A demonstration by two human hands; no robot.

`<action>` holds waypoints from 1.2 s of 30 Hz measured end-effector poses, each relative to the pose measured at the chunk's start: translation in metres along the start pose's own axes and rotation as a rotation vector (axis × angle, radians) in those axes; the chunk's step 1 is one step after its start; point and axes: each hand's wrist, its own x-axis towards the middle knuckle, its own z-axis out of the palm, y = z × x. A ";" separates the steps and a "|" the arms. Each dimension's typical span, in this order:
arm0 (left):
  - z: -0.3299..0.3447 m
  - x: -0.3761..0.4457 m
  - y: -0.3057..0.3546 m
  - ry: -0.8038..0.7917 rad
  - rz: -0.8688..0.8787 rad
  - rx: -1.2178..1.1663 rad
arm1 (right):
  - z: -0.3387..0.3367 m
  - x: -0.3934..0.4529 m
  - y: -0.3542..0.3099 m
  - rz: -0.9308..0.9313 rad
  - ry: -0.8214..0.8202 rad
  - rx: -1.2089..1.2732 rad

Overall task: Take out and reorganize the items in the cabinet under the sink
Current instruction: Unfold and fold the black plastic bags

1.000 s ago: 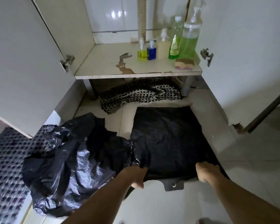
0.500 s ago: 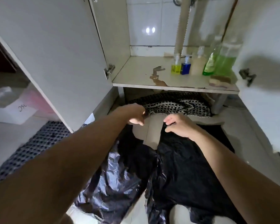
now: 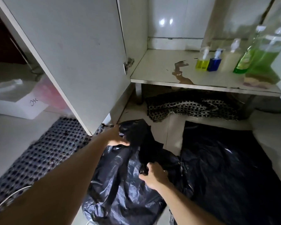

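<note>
gripping black bag (image 3: 136,159), left hand (image 3: 116,137) far end, right hand (image 3: 152,174) near end.

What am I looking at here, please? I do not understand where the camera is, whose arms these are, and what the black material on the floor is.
The camera sits on a person's head and looks forward and down, so the two bare arms belong to that person. There is no machine. The view shows an open cabinet under a sink, with its white door swung out.

On the cabinet shelf stand pump bottles: a yellow one, a blue one, a pale one and larger green ones. Below lies a checked mat.

On the floor lie black plastic bags. The left hand and the right hand both grip the crumpled bag; a flatter bag lies beside it.
</note>
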 end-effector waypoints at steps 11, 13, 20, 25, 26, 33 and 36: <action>-0.006 0.003 0.005 0.046 0.085 0.046 | -0.013 -0.004 0.009 -0.444 0.362 0.322; -0.016 0.002 0.010 0.147 0.119 0.017 | -0.026 -0.008 0.006 -0.474 0.337 0.289; -0.056 -0.025 0.059 0.314 0.438 -0.058 | -0.120 -0.030 -0.007 -0.412 -0.216 0.084; -0.089 -0.055 0.110 0.323 0.648 -0.018 | -0.236 -0.045 -0.003 -0.250 -0.032 0.152; -0.095 -0.065 0.122 0.333 0.694 0.009 | -0.260 -0.048 0.000 -0.215 0.029 0.175; -0.122 -0.126 0.202 0.416 0.956 0.080 | -0.365 -0.105 0.030 -0.226 0.210 0.343; -0.126 -0.145 0.231 0.458 1.030 0.136 | -0.384 -0.119 0.048 -0.243 0.123 0.693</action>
